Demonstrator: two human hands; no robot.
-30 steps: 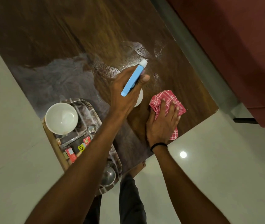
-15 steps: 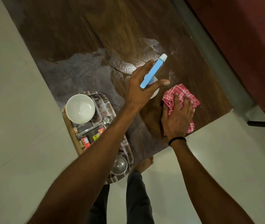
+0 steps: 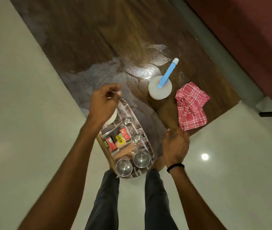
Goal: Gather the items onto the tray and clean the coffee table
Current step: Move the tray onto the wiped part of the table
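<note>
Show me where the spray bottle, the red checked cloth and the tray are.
spray bottle [image 3: 156, 94], head view, its white round body
red checked cloth [image 3: 191, 105], head view, middle of the fabric
tray [image 3: 141, 127], head view, bare patterned floor by its right rim

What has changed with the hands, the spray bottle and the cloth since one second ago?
The left hand let go of the spray bottle, which now stands free on the table, and moved back over the tray. The right hand released the red cloth and drew back. The cloth and tray contents stayed in place.
</note>
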